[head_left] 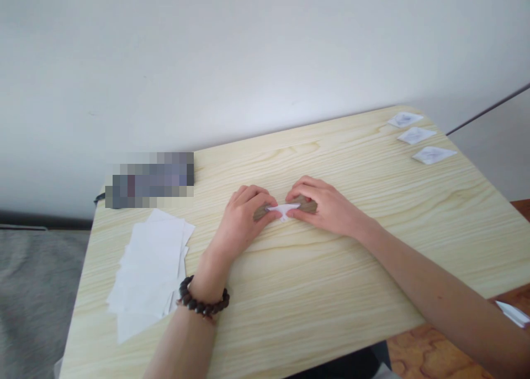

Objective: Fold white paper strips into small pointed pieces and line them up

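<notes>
White folded-paper piece over the pale wood-grain table, pinched at nine o'clock by the left hand, at three by the right hand. Looks like mid-fold; probably calls for even creasing next. Loose white paper sheets at eight o'clock, three white paper diamonds at two.

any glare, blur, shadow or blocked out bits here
Head view: soft light, no hard glare; the object at back left is pixelated past recognition; marks on the folded papers at right look blurred; shadow darkens the gap between right hand and small paper.
</notes>
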Motion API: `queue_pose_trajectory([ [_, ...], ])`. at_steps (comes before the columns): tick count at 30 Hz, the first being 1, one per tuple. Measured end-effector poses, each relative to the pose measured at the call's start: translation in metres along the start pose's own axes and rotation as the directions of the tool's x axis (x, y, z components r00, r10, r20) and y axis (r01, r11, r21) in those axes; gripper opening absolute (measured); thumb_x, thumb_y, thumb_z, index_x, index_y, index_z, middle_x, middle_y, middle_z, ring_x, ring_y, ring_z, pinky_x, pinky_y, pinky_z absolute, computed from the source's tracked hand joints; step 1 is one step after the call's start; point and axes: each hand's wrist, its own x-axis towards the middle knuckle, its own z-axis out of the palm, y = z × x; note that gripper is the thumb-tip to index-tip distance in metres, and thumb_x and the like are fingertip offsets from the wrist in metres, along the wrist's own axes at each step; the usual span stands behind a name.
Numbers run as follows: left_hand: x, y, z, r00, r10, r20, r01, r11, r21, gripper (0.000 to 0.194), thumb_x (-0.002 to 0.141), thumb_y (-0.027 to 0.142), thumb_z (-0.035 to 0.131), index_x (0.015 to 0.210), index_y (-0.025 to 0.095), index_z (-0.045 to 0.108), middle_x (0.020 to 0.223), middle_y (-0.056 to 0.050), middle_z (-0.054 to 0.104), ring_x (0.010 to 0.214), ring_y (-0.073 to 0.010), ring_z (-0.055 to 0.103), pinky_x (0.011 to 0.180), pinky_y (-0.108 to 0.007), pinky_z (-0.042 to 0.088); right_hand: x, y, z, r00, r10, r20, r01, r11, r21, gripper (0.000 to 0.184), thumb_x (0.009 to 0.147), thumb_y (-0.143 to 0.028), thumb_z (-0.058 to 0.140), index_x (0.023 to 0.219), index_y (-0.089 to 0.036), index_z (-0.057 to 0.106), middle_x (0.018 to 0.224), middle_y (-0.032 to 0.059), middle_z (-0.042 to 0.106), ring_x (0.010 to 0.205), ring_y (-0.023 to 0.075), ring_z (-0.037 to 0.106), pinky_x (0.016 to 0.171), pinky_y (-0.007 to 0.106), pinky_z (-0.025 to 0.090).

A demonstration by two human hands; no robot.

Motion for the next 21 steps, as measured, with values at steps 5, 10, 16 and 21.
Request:
queue_pose_trajectory([
  [5, 0.001, -0.001, 0.0, 0.998, 0.048, -0.033, -0.051, 0.995, -0.086, 0.005, 0.088, 0.019, 0.061, 0.084, 0.019, 0.064, 0.099, -0.004, 0.071, 0.096, -0.0187, 0.059, 0.088, -0.034, 0.046, 0.001, 0.0, 0.003, 1.0, -0.009, -0.024, 0.009, 1.0, 0.001, 0.008, 0.084, -0.022, 0.066, 0.091, -0.018, 0.065, 0.09, 0.0045, 0.065, 0.081, 0.0161, 0.059, 0.074, 0.028, 0.046],
  [10, 0.001, 0.002, 0.002, 0.997, -0.034, -0.073, 0.028, 0.997, -0.077, 0.02, 0.083, 0.026, 0.069, 0.101, 0.019, 0.063, 0.095, -0.003, 0.071, 0.089, -0.0181, 0.062, 0.084, -0.033, 0.048, -0.001, 0.003, 0.004, 0.996, -0.022, -0.087, 0.029, 0.997, 0.077, 0.004, 0.084, -0.019, 0.064, 0.088, -0.018, 0.064, 0.083, 0.0018, 0.065, 0.069, 0.012, 0.057, 0.069, 0.026, 0.045],
  [16, 0.001, 0.006, 0.0, 0.994, -0.084, -0.067, 0.074, 0.987, -0.141, 0.01, 0.084, 0.028, 0.067, 0.086, 0.02, 0.072, 0.082, -0.003, 0.072, 0.079, -0.0167, 0.063, 0.075, -0.029, 0.047, -0.002, 0.003, 0.003, 0.99, -0.004, -0.138, 0.028, 0.985, 0.171, 0.005, 0.083, -0.023, 0.068, 0.084, -0.019, 0.066, 0.078, 0.0008, 0.066, 0.068, 0.0113, 0.059, 0.064, 0.023, 0.046],
  [21, 0.001, 0.01, -0.001, 0.983, -0.162, -0.089, 0.136, 0.959, -0.247, 0.01, 0.082, 0.027, 0.068, 0.079, 0.018, 0.073, 0.075, -0.003, 0.071, 0.071, -0.0149, 0.062, 0.062, -0.025, 0.046, -0.001, -0.001, 0.002, 0.991, 0.026, -0.132, 0.004, 0.975, 0.223, 0.012, 0.083, -0.031, 0.069, 0.081, -0.019, 0.068, 0.077, 0.0018, 0.07, 0.068, 0.012, 0.062, 0.063, 0.022, 0.046],
])
